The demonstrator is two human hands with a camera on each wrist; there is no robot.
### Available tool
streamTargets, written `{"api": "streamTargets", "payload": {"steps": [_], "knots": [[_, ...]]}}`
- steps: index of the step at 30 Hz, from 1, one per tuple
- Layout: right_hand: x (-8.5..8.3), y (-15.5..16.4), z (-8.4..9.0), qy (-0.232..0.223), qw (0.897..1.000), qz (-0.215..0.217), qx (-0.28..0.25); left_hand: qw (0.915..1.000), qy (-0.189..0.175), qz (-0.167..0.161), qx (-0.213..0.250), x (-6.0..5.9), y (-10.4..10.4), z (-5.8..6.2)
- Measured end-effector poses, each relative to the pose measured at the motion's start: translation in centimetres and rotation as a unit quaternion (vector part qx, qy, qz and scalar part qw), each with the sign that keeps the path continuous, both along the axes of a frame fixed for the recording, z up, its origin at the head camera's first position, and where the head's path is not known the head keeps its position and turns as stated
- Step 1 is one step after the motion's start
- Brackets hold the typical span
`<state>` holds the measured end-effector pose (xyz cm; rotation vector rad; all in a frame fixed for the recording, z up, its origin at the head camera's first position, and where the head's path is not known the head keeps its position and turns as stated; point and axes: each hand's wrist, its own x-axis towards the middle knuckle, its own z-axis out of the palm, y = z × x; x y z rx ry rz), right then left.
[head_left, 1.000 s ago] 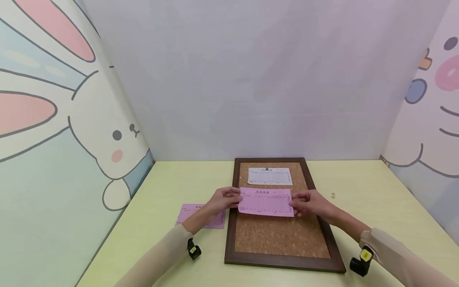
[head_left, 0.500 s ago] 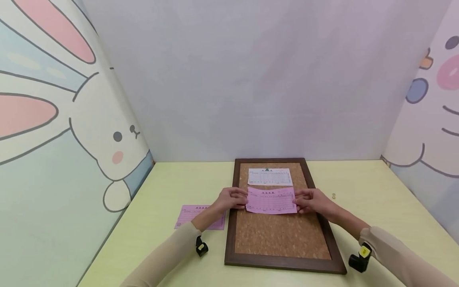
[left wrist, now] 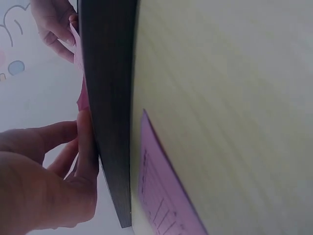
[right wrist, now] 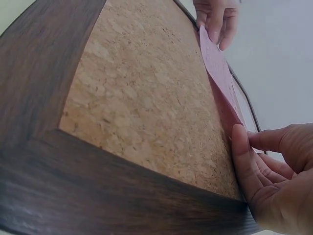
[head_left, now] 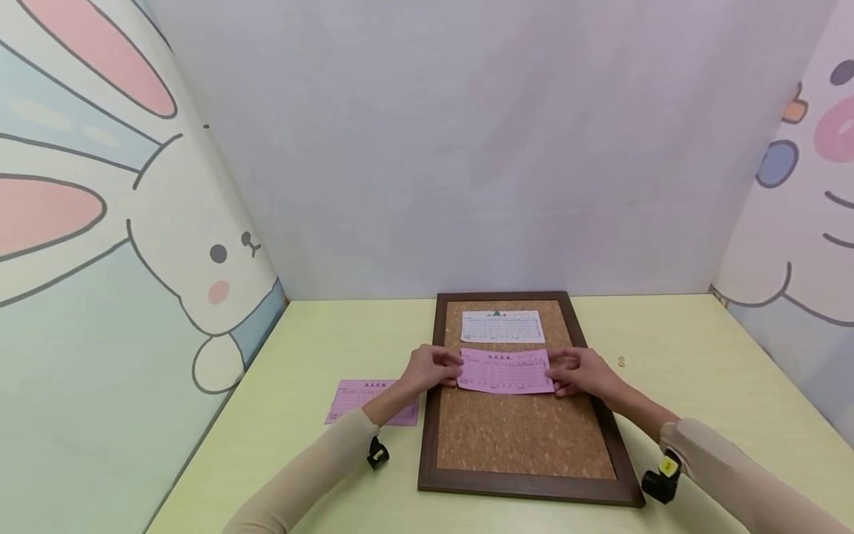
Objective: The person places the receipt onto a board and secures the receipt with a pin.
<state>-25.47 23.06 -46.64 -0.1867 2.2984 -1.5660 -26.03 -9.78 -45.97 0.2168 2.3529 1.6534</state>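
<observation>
A pink printed form lies low over the cork board, its lower edge bowed slightly. My left hand pinches its left edge between thumb and fingers, over the board's dark wooden frame. At the opposite edge my right hand pinches the paper, with the fingers close to the cork in the right wrist view. Just above the pink form, a white printed form lies on the cork, with a small green pin at its top edge.
Left of the board, a second pink form lies on the pale yellow table, partly covered by my left arm. Two tiny gold-coloured pieces rest to the board's right. A plain wall rises behind.
The pink form, held in both hands, has moved right and settled lower toward the cork, lining up beneath the white form. The board and the other papers have stayed put.
</observation>
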Motion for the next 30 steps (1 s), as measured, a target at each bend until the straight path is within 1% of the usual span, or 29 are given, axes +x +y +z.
{"api": "streamTargets", "payload": {"steps": [3, 11, 17, 23, 30], "knots": [[-0.05, -0.15, 0.0, 0.011, 1.0, -0.008, 0.021, 0.9994, 0.02, -0.009, -0.027, -0.02, 0.15, 0.15], [-0.3, -0.17, 0.49, 0.045, 0.997, -0.006, 0.059, 0.9943, 0.058, -0.038, -0.08, -0.21, 0.59, 0.76], [-0.19, -0.05, 0.62, 0.049, 0.996, 0.012, 0.071, 0.9917, 0.065, -0.051, -0.098, -0.35, 0.52, 0.79], [0.12, -0.13, 0.92, 0.065, 0.994, 0.017, 0.088, 0.9887, 0.072, -0.068, -0.112, -0.36, 0.35, 0.72], [0.23, -0.09, 0.73, 0.069, 0.993, 0.023, 0.093, 0.9863, 0.079, -0.073, -0.125, -0.58, 0.31, 0.35]]}}
